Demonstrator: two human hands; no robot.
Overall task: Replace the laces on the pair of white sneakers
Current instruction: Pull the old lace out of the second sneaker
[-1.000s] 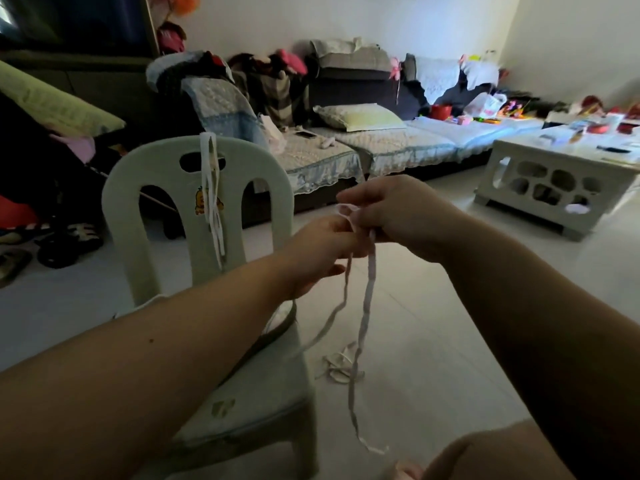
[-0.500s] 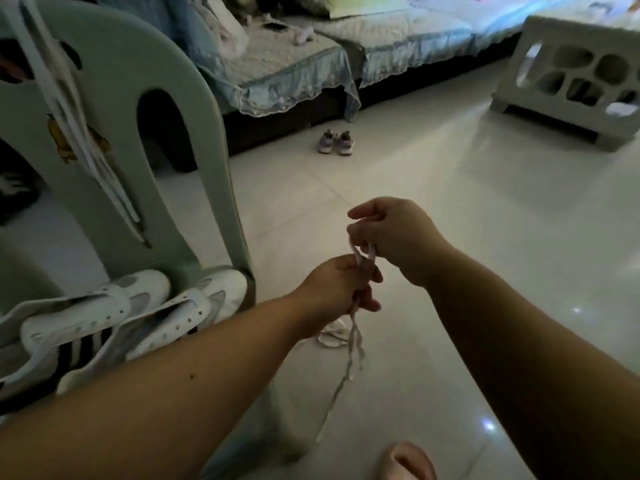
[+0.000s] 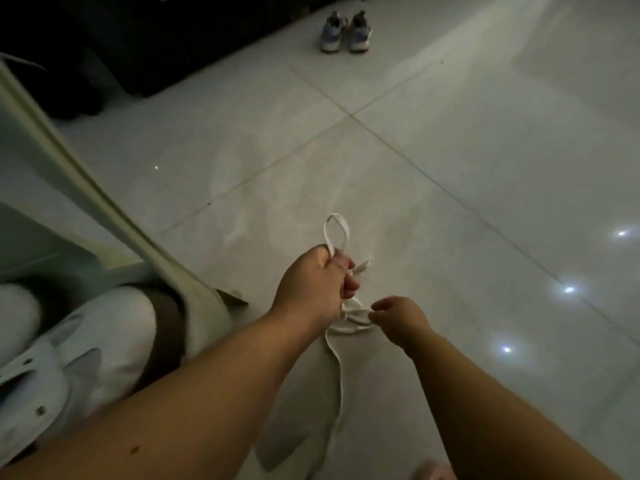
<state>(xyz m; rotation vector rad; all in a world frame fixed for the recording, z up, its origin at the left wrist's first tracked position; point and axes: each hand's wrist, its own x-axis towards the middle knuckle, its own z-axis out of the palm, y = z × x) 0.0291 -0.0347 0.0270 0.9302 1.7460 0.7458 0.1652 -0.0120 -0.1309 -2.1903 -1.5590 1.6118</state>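
My left hand (image 3: 317, 289) grips a white flat lace (image 3: 335, 233); a loop of it sticks up above the fist and a long tail trails down toward the floor. My right hand (image 3: 398, 318) reaches low beside it, fingers curled at a pile of laces (image 3: 348, 322) lying on the floor tiles; whether it pinches them is unclear. The white sneakers (image 3: 69, 344) sit on the seat of the pale green plastic chair (image 3: 86, 202) at the left edge, blurred, with bare eyelets showing.
A small pair of grey-purple shoes (image 3: 346, 31) stands on the tiled floor at the top, in front of a dark sofa base (image 3: 156, 46). A toe of a pink slipper (image 3: 429, 469) shows at the bottom edge. Light spots reflect on the tiles at right.
The view has tilted down from the room to the floor. Both hands lowered with the lace; the right hand let go of the held lace and dropped toward the pile on the floor.
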